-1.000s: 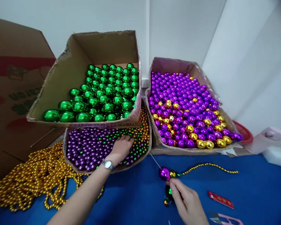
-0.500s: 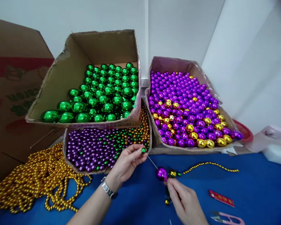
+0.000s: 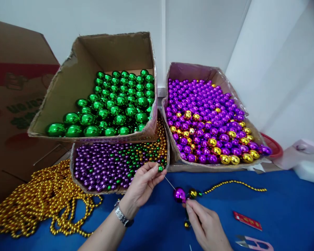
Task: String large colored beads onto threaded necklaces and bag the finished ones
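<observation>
My left hand [image 3: 146, 181] pinches a small green bead [image 3: 160, 168] between thumb and fingers, close to the front edge of the low box of small beads. A thin needle or stiff thread [image 3: 170, 183] slants from this bead down to a large purple bead [image 3: 179, 194]. Just beside that purple bead, my right hand [image 3: 205, 221] is closed in a pinch on the strand. A gold bead [image 3: 193, 193], a tiny green one and a gold bead chain [image 3: 234, 182] trail off to the right. Another small gold bead [image 3: 186, 225] hangs by the right fingers, which partly hide the strand.
Large green beads fill a cardboard box [image 3: 49, 94] above the low box [image 3: 72, 164]. Right of it stands a box [image 3: 170, 139] of purple and gold beads. Gold chains [image 3: 42, 198] lie left. A red packet [image 3: 247, 220] and pink thread snips [image 3: 255, 243] lie right.
Both hands hold almost the same pose. The large purple bead has shifted slightly to the left and down, along with the right fingertips.
</observation>
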A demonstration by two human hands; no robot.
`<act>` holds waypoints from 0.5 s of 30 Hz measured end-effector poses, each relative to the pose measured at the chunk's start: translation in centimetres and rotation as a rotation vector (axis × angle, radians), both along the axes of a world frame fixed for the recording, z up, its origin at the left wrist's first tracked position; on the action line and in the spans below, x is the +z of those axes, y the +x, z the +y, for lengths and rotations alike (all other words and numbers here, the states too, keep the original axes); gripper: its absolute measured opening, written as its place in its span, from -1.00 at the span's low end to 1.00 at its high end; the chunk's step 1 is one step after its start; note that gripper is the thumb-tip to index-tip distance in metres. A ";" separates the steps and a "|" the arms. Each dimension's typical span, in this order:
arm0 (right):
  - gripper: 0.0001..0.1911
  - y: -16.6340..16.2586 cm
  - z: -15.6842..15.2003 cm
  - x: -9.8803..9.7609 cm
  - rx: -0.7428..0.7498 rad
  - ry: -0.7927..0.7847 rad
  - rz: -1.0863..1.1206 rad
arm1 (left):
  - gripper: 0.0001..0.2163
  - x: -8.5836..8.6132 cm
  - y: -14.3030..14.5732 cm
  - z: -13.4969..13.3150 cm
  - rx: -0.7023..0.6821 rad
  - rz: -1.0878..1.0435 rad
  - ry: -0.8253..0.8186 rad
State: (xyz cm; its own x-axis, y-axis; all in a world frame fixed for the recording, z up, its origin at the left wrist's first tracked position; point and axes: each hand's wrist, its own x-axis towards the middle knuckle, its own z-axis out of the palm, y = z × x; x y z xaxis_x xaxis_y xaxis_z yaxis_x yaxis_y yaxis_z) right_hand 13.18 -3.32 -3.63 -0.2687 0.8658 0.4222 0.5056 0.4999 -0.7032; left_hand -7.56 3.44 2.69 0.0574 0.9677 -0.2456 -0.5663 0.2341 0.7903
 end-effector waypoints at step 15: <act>-0.68 1.1 0.4 0.3 -0.175 0.030 0.118 | -0.82 3.1 4.6 1.9 -0.131 0.244 0.401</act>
